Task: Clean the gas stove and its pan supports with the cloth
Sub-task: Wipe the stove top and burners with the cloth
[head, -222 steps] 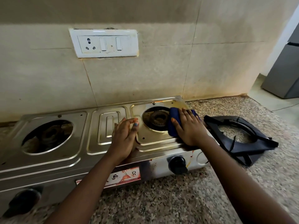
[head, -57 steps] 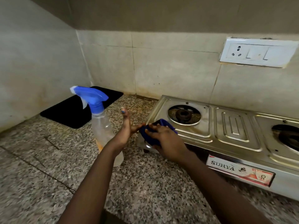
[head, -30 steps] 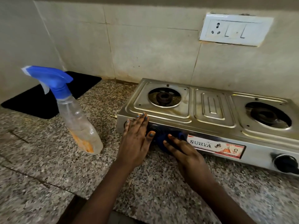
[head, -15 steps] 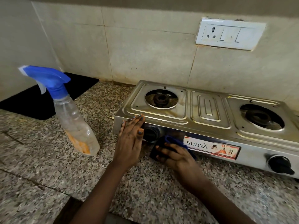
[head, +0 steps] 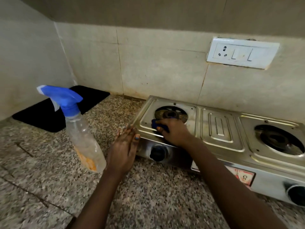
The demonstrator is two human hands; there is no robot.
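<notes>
The right hand (head: 175,131) was seen at centre frame, palm down on the stove (head: 219,128) top, fingers curled over a blue cloth (head: 156,124) that was pressed against the steel just in front of the left burner (head: 170,114). Only a small patch of cloth was visible at the fingertips; the rest was hidden under the hand. The right forearm was stretched in from the lower right corner, crossing the stove's front panel. The left hand (head: 124,146) was held flat with fingers straight and close together, gripping nothing, and was laid against the stove's front left corner, thumb on the top edge. Its forearm was extended up from the bottom centre. A black knob (head: 157,152) was seen just right of the left hand, below the right wrist. The right burner (head: 279,139) was seen at the right edge, uncovered, with a second knob (head: 296,194) at lower right. A spray bottle (head: 79,131) with a blue trigger head was stood upright on the granite counter (head: 49,179), just left of the left hand; contact could not be told. A black mat (head: 54,113) was laid at the left behind the bottle, and a switch plate (head: 241,52) was mounted on the wall at upper right.
</notes>
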